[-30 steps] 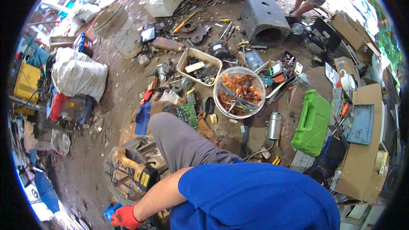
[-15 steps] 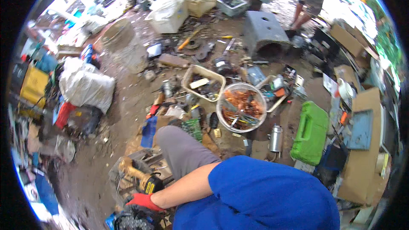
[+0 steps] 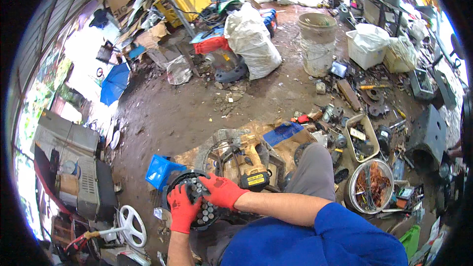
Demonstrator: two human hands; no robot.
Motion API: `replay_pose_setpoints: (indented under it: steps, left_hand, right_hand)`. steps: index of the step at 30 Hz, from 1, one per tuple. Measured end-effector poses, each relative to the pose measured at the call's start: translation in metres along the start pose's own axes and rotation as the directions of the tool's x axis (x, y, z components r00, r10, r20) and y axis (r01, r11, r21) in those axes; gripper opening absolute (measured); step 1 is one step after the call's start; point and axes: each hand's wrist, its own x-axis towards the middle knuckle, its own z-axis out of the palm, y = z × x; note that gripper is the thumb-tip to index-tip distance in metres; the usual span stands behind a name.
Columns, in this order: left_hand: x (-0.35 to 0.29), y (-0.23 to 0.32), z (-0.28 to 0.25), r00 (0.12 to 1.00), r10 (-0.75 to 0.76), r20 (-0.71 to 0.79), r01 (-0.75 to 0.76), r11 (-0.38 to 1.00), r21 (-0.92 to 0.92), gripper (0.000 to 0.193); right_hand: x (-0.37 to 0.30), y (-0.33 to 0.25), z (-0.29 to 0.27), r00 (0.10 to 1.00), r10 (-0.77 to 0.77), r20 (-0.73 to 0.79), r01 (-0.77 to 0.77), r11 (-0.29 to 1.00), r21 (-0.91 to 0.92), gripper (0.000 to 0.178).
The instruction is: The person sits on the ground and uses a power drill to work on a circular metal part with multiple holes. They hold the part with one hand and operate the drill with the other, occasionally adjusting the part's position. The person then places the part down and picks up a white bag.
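Note:
A black round housing (image 3: 203, 222) lies in front of me, packed with several small grey cylinders (image 3: 206, 212). My left hand (image 3: 183, 209), in a red glove, is on its left side with the fingers curled in over the cylinders. From the right my red-gloved right hand (image 3: 220, 190) reaches over the far rim, fingers bent together among the cylinders; whatever its fingertips pinch is hidden. Just beyond the right hand lies a yellow and black cordless drill (image 3: 252, 156). A blue box-shaped container (image 3: 162, 171) stands against the housing's far left side.
My bent knee (image 3: 313, 170) rises right of the drill. Further right are a cream tub (image 3: 348, 138) of scrap and a round bucket (image 3: 351, 206) of copper-coloured wire. A white sack (image 3: 251, 44) and a dirty bucket (image 3: 318, 44) stand far off. Left is a white wheel (image 3: 133, 226).
My view has swung left and down. The right hand now works at the black housing, and my left hand, unseen before, is beside it. The person at the back right is mostly out of view.

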Motion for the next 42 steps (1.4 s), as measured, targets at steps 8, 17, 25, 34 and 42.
replay_pose_setpoints:
  steps: [8,17,25,34,42]
  left_hand:
    - [0.021,0.004,0.003,0.998,0.055,-0.002,-0.055,0.986,-0.155,0.063]
    - [0.039,-0.007,-0.003,0.995,0.083,-0.063,-0.103,0.875,-0.473,0.05]
    - [0.03,-0.037,0.019,0.973,-0.15,-0.175,-0.08,0.491,-0.868,0.032]
    - [0.015,-0.054,0.028,0.958,-0.257,-0.127,0.001,0.446,-0.895,0.032]
    - [0.017,-0.05,0.025,0.902,-0.386,-0.195,-0.053,0.348,-0.936,0.033]
  right_hand:
    - [0.038,0.007,0.005,0.978,-0.03,0.205,0.09,0.953,-0.289,0.048]
    - [0.035,-0.003,0.003,0.99,0.036,0.136,0.001,0.964,-0.266,0.065]
    - [0.053,0.025,-0.001,0.964,0.235,0.129,-0.267,0.799,0.539,0.043]
    - [0.078,-0.015,0.032,1.0,0.003,-0.024,0.012,0.814,0.581,0.034]
    - [0.087,-0.018,0.031,0.94,0.246,0.236,-0.339,0.611,0.716,0.028]
